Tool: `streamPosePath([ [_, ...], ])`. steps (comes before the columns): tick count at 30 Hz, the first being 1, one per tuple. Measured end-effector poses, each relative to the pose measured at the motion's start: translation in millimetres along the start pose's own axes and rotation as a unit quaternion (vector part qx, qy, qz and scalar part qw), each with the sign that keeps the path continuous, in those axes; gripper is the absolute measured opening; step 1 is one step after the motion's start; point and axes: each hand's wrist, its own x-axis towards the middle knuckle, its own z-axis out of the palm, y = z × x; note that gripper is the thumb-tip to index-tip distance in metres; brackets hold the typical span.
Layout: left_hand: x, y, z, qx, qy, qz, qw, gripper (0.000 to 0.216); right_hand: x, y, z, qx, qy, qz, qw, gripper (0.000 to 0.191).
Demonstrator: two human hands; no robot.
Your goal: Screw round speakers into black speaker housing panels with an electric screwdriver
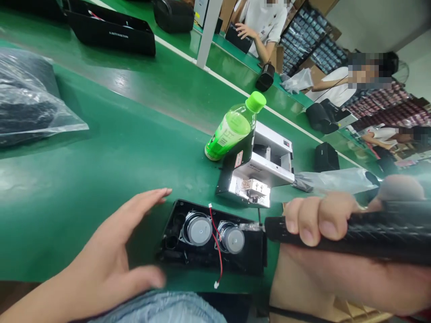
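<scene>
A black speaker housing (pixel 247 258) lies on the green table in front of me, with two round grey speaker drivers (pixel 199 231) set in it. Across the drivers runs a red and black wire (pixel 220 258) with white plugs at its ends. My left hand (pixel 117 246) is open beside the housing's left end, thumb and fingers apart, holding nothing. Wrapped around a black electric screwdriver (pixel 380 231), my right hand (pixel 323 220) is at the right. The screwdriver's blurred tip points left, over the right driver; whether it touches anything I cannot tell.
A white and black screw feeder (pixel 272 168) stands behind the housing, with a green-capped bottle (pixel 232 128) beside it. A plastic bag of dark items (pixel 30 98) lies at left. Further back are a black housing (pixel 111 33), a post (pixel 208 33) and people working across the table.
</scene>
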Motion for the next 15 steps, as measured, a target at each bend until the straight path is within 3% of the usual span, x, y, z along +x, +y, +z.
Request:
streamPosePath([
  [2,-1.2,5.1,6.6,0.03,-0.043,0.03,0.998,0.133,-11.5,7.0,7.9,-0.01,0.007,-0.02,1.0,0.036],
  [3,-0.9,7.1,10.7,0.048,-0.055,0.038,0.997,0.136,-15.4,10.6,10.3,-0.01,0.002,-0.022,1.0,0.04],
  [8,4.2,8.5,24.1,0.065,-0.059,0.042,0.995,0.106,-18.6,27.1,7.6,0.018,-0.07,0.001,0.997,0.049],
  [15,2.2,2.7,23.2,0.05,-0.061,0.046,0.996,0.109,-15.2,34.1,8.6,0.001,-0.068,0.009,0.998,0.049],
])
